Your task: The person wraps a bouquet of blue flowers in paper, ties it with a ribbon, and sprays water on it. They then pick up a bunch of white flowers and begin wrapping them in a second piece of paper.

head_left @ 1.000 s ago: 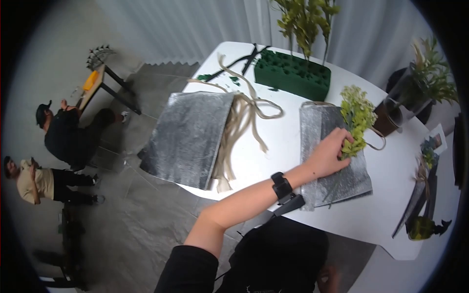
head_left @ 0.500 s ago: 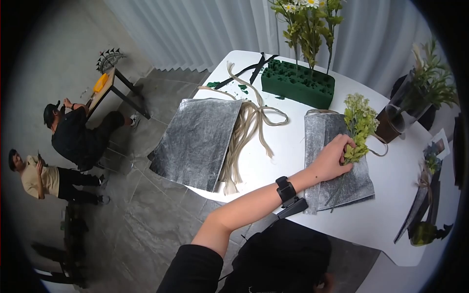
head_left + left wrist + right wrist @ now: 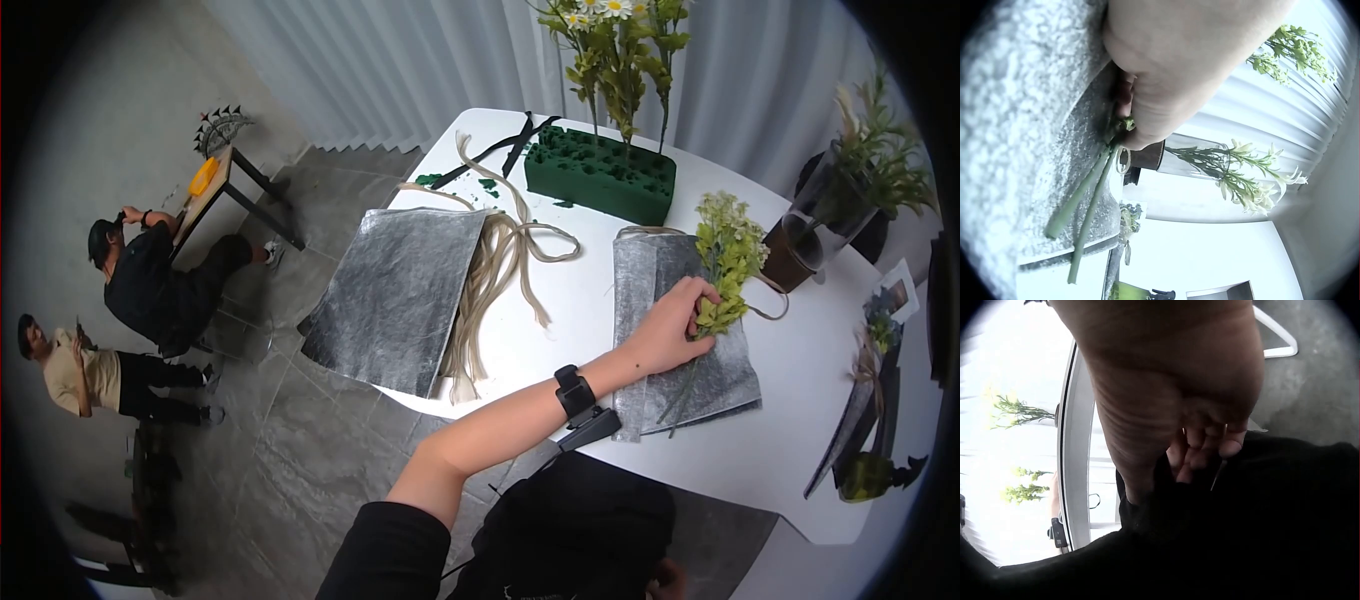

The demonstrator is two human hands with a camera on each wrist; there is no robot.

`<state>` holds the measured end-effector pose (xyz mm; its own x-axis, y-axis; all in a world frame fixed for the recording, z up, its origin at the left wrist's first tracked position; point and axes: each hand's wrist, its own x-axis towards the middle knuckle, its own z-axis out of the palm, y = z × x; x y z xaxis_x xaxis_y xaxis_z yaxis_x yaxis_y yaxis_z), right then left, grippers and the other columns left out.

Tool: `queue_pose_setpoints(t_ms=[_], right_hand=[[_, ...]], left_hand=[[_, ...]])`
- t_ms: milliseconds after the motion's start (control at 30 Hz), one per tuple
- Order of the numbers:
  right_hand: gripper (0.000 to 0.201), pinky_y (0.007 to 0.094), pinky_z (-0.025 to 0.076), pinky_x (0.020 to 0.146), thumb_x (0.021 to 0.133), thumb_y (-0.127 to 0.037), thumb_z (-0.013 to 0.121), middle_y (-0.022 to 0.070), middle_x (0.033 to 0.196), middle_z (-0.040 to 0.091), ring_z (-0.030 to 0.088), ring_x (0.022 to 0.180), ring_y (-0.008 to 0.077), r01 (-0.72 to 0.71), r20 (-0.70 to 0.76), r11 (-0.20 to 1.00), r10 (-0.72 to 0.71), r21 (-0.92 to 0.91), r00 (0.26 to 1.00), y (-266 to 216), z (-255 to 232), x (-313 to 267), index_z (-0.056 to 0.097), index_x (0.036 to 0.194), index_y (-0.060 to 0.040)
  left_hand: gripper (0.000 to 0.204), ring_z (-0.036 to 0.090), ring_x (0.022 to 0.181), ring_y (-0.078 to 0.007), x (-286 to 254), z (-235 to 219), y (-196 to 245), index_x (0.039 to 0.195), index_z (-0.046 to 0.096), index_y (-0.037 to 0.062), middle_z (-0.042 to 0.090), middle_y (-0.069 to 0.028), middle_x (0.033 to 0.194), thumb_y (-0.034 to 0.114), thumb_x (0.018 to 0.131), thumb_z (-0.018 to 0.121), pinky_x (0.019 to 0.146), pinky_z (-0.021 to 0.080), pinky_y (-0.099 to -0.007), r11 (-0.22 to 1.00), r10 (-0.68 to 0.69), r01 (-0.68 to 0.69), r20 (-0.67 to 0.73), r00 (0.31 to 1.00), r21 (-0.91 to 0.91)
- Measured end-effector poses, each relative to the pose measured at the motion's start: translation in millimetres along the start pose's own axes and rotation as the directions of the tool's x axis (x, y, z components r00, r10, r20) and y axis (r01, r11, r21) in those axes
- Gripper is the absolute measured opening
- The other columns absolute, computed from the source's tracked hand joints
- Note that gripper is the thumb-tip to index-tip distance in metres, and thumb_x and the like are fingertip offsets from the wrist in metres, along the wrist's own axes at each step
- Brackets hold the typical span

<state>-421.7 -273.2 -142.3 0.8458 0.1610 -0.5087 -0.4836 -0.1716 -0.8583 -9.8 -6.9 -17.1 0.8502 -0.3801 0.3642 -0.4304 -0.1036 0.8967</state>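
Note:
My left hand [image 3: 672, 325] grips a bunch of yellow-green artificial flowers [image 3: 733, 245] near the base of its blooms. Two green stems [image 3: 1088, 206] stick out below the palm in the left wrist view. Under the bunch lies a stack of silvery grey wrapping sheets [image 3: 735, 365], with a strip folded along its left side. My right hand [image 3: 1204, 444] hangs low beside my dark clothing [image 3: 1272, 512], its fingers loosely curled; the cloth and shadow hide part of them. In the head view only a small piece of it shows at the bottom edge.
Left on the table are another grey sheet stack [image 3: 400, 300] and beige cords [image 3: 490, 290]. Behind stands a green foam block [image 3: 600, 175] holding upright daisies [image 3: 618, 60]. A potted plant [image 3: 810, 225], a small bouquet [image 3: 870, 360] and a spray bottle [image 3: 865, 475] line the right.
The head view has shifted, bringing the white daisies into sight at the top. My left hand stays on the flower bunch over the grey sheets, almost unmoved.

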Motion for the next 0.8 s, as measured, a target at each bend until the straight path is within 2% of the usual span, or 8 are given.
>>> queue_pose_setpoints(t_ms=[167, 267, 333, 433, 500, 567, 633, 800], right_hand=[[0.011, 0.0304, 0.048, 0.072, 0.094, -0.011, 0.066, 0.0019, 0.083, 0.060, 0.056, 0.078, 0.0119, -0.099, -0.002, 0.974, 0.101, -0.206, 0.995, -5.8, -8.7, 11.4, 0.064, 0.100, -0.0022], [0.012, 0.0305, 0.048, 0.070, 0.094, -0.012, 0.067, 0.0036, 0.083, 0.063, 0.057, 0.076, 0.0112, -0.002, 0.072, 0.895, 0.038, -0.447, 0.997, -87.7, -14.4, 18.0, 0.066, 0.100, -0.0021], [0.013, 0.0322, 0.049, 0.069, 0.093, -0.015, 0.069, 0.0067, 0.081, 0.065, 0.060, 0.077, 0.0107, -0.035, 0.067, 0.847, 0.083, -0.530, 0.994, -154.0, -16.1, 23.7, 0.069, 0.100, -0.0035], [0.013, 0.0373, 0.051, 0.070, 0.092, -0.015, 0.069, 0.0102, 0.082, 0.068, 0.068, 0.078, 0.0187, 0.059, 0.096, 0.847, -0.009, -0.529, 0.995, -215.2, -29.1, 27.7, 0.068, 0.103, -0.0071], [0.009, 0.0299, 0.050, 0.064, 0.073, 0.004, 0.075, 0.0066, 0.076, 0.068, 0.064, 0.068, 0.0162, 0.321, 0.067, 0.793, -0.336, -0.518, 0.939, -238.9, -39.8, 36.4, 0.071, 0.079, -0.0012], [0.007, 0.0265, 0.047, 0.061, 0.079, -0.002, 0.073, 0.0082, 0.078, 0.069, 0.061, 0.064, 0.0153, 0.260, 0.013, 0.915, -0.270, -0.309, 0.963, -262.3, -59.2, 43.1, 0.071, 0.085, 0.0002], [0.013, 0.0218, 0.037, 0.050, 0.088, -0.010, 0.070, 0.0022, 0.067, 0.060, 0.050, 0.053, 0.0077, 0.232, -0.175, 0.966, -0.250, -0.117, 0.952, -287.2, -62.1, 61.9, 0.065, 0.081, -0.0003], [0.017, 0.0217, 0.031, 0.045, 0.099, -0.017, 0.061, -0.0034, 0.064, 0.051, 0.038, 0.046, 0.0038, 0.338, -0.181, 0.928, -0.309, 0.155, 0.933, -307.1, -75.6, 146.0, 0.059, 0.088, -0.0035]], left_hand=[[0.044, 0.056, 0.074, -0.0167, 0.6, -0.1, 0.6, 0.114, 0.053, 0.0068, 0.051, -0.0077, 0.101, 0.005, 0.078, 0.079, 0.069, 0.050, -0.0303, 1.000, -0.008, 0.008, 0.001, 1.000, -0.001], [0.044, 0.056, 0.074, -0.0163, 0.5, 0.6, 0.0, 0.115, 0.054, 0.0068, 0.051, -0.0076, 0.101, 0.005, 0.078, 0.079, 0.069, 0.050, -0.0297, 1.000, 0.002, -0.001, -0.005, 1.000, 0.012], [0.044, 0.056, 0.073, -0.0161, 1.0, -1.0, 0.1, 0.115, 0.054, 0.0068, 0.051, -0.0075, 0.101, 0.006, 0.079, 0.079, 0.069, 0.049, -0.0296, 1.000, -0.002, 0.002, -0.001, 1.000, 0.016], [0.045, 0.056, 0.074, -0.0158, -0.9, 1.5, -2.6, 0.116, 0.055, 0.0069, 0.051, -0.0072, 0.101, 0.006, 0.079, 0.079, 0.068, 0.049, -0.0293, 1.000, 0.002, -0.002, 0.007, 1.000, 0.017], [0.045, 0.056, 0.074, -0.0156, 1.2, 0.0, -2.3, 0.116, 0.055, 0.0070, 0.051, -0.0070, 0.101, 0.007, 0.079, 0.079, 0.068, 0.049, -0.0291, 0.999, 0.015, -0.015, 0.000, 1.000, 0.029], [0.045, 0.056, 0.074, -0.0150, 0.4, -0.6, -0.7, 0.117, 0.055, 0.0071, 0.051, -0.0067, 0.101, 0.007, 0.079, 0.079, 0.067, 0.049, -0.0287, 1.000, 0.000, 0.000, 0.010, 1.000, 0.026], [0.045, 0.056, 0.073, -0.0147, -0.1, -0.5, -0.6, 0.117, 0.055, 0.0071, 0.051, -0.0066, 0.101, 0.008, 0.079, 0.079, 0.066, 0.049, -0.0285, 1.000, 0.002, -0.002, 0.010, 1.000, 0.030], [0.043, 0.056, 0.073, -0.0140, 2.1, 0.5, -4.2, 0.117, 0.056, 0.0073, 0.052, -0.0063, 0.100, 0.010, 0.081, 0.079, 0.063, 0.048, -0.0279, 0.999, 0.024, -0.024, 0.008, 1.000, 0.038]])
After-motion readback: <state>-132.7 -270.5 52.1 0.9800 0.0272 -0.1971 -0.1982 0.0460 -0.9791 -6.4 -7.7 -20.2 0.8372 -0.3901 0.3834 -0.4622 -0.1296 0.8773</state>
